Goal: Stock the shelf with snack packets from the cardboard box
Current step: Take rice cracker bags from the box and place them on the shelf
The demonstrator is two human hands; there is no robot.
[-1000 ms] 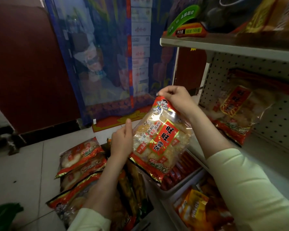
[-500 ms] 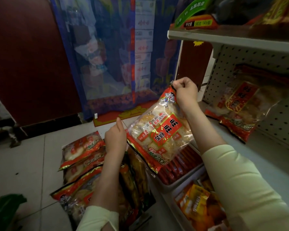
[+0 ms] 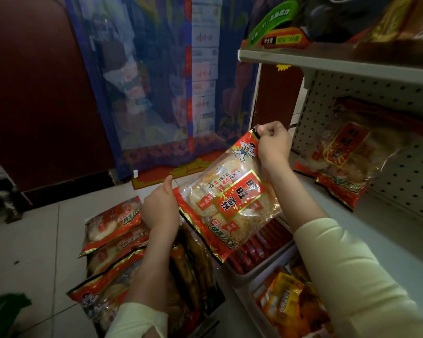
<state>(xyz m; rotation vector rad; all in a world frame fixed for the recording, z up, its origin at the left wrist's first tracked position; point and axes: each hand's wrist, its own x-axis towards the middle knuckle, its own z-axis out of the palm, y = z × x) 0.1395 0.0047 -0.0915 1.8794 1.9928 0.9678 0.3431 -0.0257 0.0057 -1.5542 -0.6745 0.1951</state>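
The right hand (image 3: 272, 142) pinches the top corner of a snack packet (image 3: 230, 198), and the left hand (image 3: 160, 211) grips its lower left edge. The packet hangs tilted in the air just off the shelf's (image 3: 376, 230) front edge, above more packets (image 3: 112, 225) on the floor.

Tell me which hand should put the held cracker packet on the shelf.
Right. The right hand pinches the cracker packet by its top corner, close beside the shelf where matching packets lean. The left hand grips the lower edge, on the side away from the shelf.
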